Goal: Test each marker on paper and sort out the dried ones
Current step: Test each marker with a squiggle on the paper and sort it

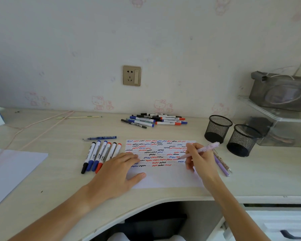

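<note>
Head view: my left hand (119,171) flattens the paper (163,178) steady while my right hand (199,158) pinches a pink pen (201,150), tip seemingly touching down to test.

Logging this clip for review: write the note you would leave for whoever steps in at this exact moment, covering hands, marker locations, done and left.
Left hand: flat, pressing the test paper down.
Right hand: holds a pink pen, tip on the paper.
Row of six markers lies left of the paper; a pile of markers lies near the wall.
Both mesh cups look empty.
Done: many rows of squiggles cover the upper paper.
Left: which group is tested or dried cannot be told.
</note>
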